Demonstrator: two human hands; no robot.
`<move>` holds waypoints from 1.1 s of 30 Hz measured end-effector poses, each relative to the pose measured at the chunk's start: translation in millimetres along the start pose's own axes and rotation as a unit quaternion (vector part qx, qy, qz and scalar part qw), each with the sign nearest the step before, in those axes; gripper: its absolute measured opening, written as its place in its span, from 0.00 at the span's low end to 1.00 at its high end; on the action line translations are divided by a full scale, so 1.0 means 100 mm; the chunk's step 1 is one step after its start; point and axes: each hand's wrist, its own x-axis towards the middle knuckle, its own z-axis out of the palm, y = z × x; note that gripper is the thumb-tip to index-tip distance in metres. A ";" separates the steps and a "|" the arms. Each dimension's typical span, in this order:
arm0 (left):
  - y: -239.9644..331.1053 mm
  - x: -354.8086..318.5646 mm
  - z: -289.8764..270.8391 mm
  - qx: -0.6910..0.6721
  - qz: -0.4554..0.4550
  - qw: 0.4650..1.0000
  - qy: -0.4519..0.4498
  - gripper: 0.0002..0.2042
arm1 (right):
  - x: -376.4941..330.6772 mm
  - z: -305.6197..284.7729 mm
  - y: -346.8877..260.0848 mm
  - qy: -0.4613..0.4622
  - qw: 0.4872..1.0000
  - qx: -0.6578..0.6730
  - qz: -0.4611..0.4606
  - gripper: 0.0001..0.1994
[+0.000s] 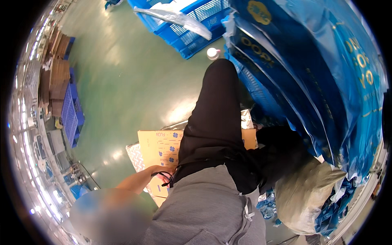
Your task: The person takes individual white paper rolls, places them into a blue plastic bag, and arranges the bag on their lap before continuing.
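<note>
My left forearm [136, 179] comes in from the lower left and reaches to the side of my waist. My left hand [166, 173] is next to my black trousers [214, 122], over a flattened yellow-brown cardboard piece [159, 143] with blue clover prints. Its fingers are mostly hidden behind my clothing, so whether it holds anything does not show. A thin black cord [162, 175] loops at the hand, with a small pinkish-red patch beside it. Nothing of my right hand appears. On my right hang large blue printed plastic bags or sheets [286, 61].
Blue plastic crates [183, 45] stand ahead, one with a pale plastic wrap across it. A small white round item [212, 53] lies on the green floor [134, 81]. A bulging beige sack [306, 196] sits at right. Stacked cartons [59, 79] and a blue pallet [72, 116] are far left.
</note>
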 end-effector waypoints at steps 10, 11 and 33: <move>0.62 -0.50 0.27 0.238 -0.026 0.958 0.155 0.17 | -0.10 0.21 0.45 -0.005 1.000 0.011 -0.002 0.10; 0.78 -0.61 0.24 0.261 0.001 0.949 0.177 0.13 | -0.12 0.22 0.50 -0.012 1.000 -0.001 -0.005 0.10; 2.45 -1.04 2.02 0.401 0.438 0.788 0.161 0.07 | -0.21 -0.18 -1.86 0.070 0.915 -0.093 -0.386 0.15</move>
